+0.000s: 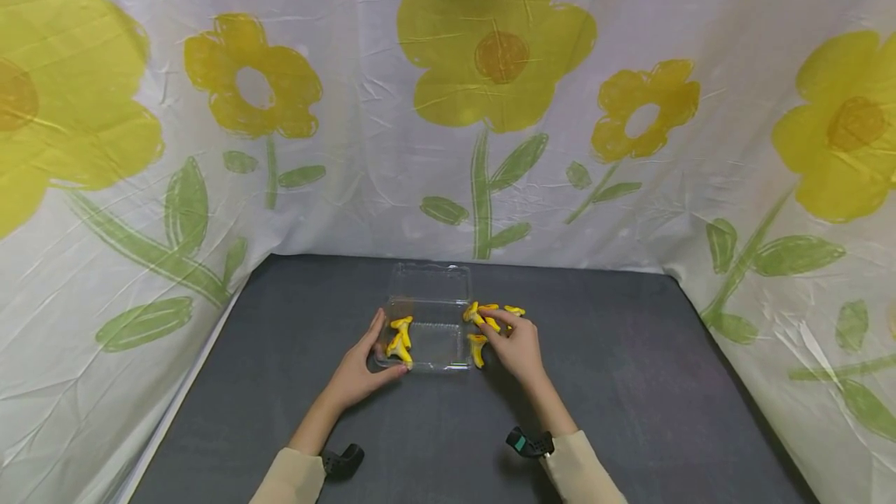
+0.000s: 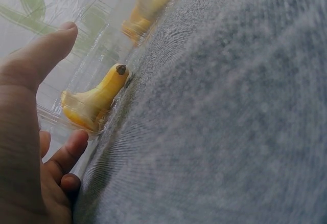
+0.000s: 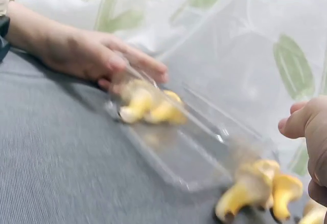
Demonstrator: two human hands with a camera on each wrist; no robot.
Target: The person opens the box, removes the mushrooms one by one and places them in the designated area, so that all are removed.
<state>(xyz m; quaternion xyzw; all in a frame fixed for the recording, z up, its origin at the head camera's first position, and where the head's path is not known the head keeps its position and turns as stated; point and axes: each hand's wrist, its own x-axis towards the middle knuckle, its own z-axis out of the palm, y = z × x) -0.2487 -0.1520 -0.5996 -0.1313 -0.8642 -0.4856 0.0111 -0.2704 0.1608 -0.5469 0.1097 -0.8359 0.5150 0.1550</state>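
A clear plastic clamshell container (image 1: pixel 439 344) lies with its lid (image 1: pixel 430 284) raised on the far side. Inside, near the left wall, are two yellow trumpet-shaped mushrooms (image 1: pixel 400 350). My left hand (image 1: pixel 355 376) braces the container's front left corner, thumb along the front and fingers along the left side. My right hand (image 1: pixel 516 344) hovers past the right wall, over several more yellow mushrooms (image 1: pixel 477 348) beside the container. In the right wrist view, thumb and finger (image 3: pixel 294 127) are in the air above blurred mushrooms (image 3: pixel 245 188), with nothing visible between them.
A dark grey cloth-covered table (image 1: pixel 630 379) spreads under everything. White curtains with printed yellow flowers (image 1: pixel 500 57) stand behind and at both sides. Dark straps (image 1: pixel 528 443) sit on both wrists, below light sleeves.
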